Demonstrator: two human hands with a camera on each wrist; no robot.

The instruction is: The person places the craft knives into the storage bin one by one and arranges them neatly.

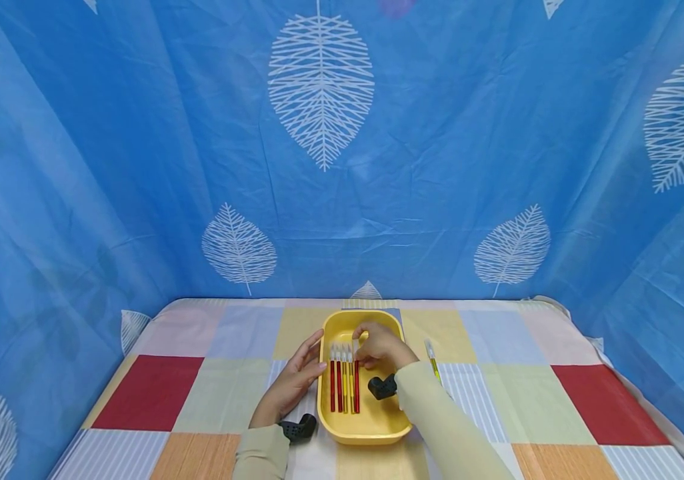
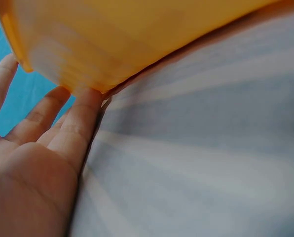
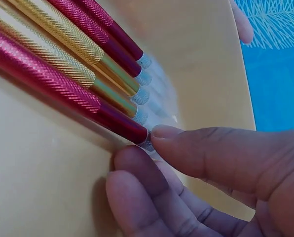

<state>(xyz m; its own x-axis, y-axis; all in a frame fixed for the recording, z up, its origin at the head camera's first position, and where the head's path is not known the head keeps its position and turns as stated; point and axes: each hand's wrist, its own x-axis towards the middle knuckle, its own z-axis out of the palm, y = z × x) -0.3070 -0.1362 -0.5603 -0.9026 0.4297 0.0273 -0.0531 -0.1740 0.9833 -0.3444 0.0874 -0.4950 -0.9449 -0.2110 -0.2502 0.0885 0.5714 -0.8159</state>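
A yellow plastic tray [image 1: 372, 433] holds several craft knives in a row, with knurled red and gold metal handles and clear caps pointing away from me. My right hand [image 1: 383, 347] reaches into the tray and pinches the cap end of the rightmost red craft knife [image 3: 63, 81] between thumb and fingers. That knife lies beside a gold craft knife [image 3: 53, 59]. Against the tray's left side rests my left hand [image 1: 294, 381], its fingers extended. In the left wrist view, its fingertips [image 2: 90, 98] touch the tray's outer wall near the bottom.
Right of the tray, another gold craft knife [image 1: 433, 360] with a clear cap lies on the patchwork tablecloth [image 1: 228, 393], partly hidden by my right sleeve. A blue curtain [image 1: 426, 167] with white leaf prints hangs behind the table and along both sides.
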